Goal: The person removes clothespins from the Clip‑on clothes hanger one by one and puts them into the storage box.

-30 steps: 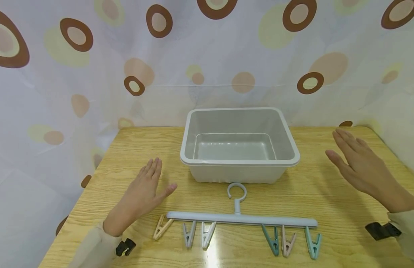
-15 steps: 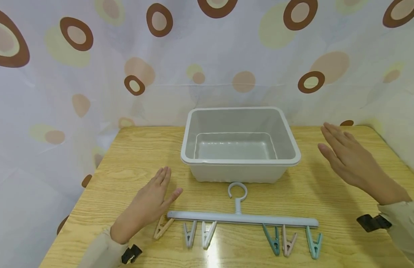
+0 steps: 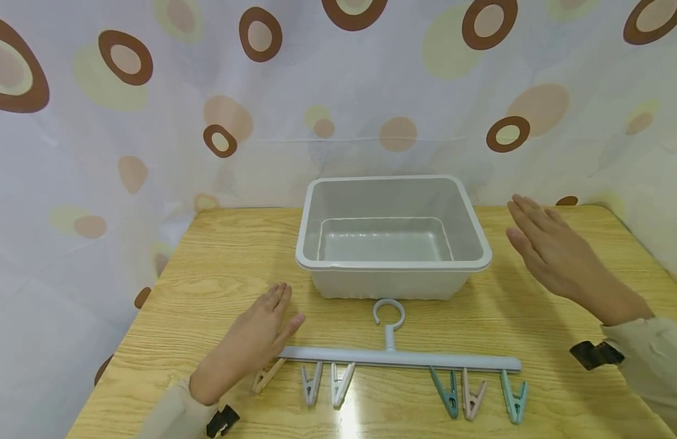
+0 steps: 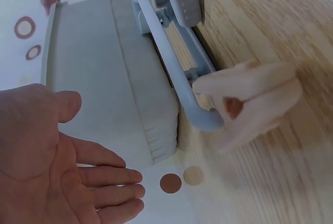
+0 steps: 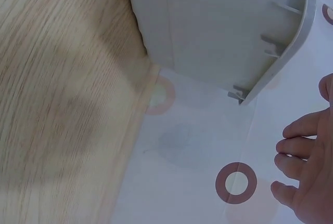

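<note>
My left hand (image 3: 247, 341) is held over the left end of a pale grey clip hanger (image 3: 426, 360), fingers straight and holding nothing. Part of a cream clothespin (image 3: 269, 374) shows just below that hand; the left wrist view has this clothespin (image 4: 260, 99) large, fixed at the hanger bar's end. My right hand (image 3: 563, 259) hovers to the right of a light grey plastic basin (image 3: 393, 280), fingers extended, nothing in it. In the right wrist view its fingers (image 5: 296, 146) point toward the basin's side (image 5: 218, 26). The basin's inside is bare.
Along the hanger bar sit a grey clothespin (image 3: 311, 385), a white clothespin (image 3: 341, 385), a dark teal clothespin (image 3: 446, 396), a pink clothespin (image 3: 472, 396) and a light teal clothespin (image 3: 515, 399). Behind the wooden table (image 3: 234, 244) hangs a patterned curtain (image 3: 349, 73).
Both hands have moved inward: the left to the right and nearer the body, over the hanger's end; the right to the left, closer to the basin. Basin and hanger stay put.
</note>
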Motion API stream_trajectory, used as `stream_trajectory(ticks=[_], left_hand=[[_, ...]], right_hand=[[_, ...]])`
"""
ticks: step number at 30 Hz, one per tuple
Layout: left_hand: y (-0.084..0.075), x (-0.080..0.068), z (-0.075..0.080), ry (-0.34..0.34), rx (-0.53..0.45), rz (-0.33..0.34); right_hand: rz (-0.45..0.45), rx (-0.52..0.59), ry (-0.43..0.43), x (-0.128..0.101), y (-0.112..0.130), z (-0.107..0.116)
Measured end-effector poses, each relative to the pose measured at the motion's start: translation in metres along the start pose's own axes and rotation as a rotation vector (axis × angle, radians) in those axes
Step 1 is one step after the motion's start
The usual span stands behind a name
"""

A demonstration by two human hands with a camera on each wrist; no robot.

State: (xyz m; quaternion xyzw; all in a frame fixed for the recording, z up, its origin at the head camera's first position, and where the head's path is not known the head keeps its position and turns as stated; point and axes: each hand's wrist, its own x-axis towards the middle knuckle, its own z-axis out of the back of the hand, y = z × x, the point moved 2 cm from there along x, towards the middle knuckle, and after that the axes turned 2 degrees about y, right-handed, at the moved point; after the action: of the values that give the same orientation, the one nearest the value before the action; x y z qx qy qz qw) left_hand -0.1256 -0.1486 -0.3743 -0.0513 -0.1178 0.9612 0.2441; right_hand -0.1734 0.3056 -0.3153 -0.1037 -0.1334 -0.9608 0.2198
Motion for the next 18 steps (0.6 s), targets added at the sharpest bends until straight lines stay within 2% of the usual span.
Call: stream_trajectory(ticks=[12, 18], left_hand=[[-0.012, 0.006, -0.003, 0.013, -0.002, -0.029], [-0.017, 0.009, -0.007, 0.024, 0.02, -0.049]], right_hand=[[0.01, 0.014, 0.048, 0.011, 0.006, -0.004], [0.028, 0.007, 0.038, 0.016, 0.01, -0.006]])
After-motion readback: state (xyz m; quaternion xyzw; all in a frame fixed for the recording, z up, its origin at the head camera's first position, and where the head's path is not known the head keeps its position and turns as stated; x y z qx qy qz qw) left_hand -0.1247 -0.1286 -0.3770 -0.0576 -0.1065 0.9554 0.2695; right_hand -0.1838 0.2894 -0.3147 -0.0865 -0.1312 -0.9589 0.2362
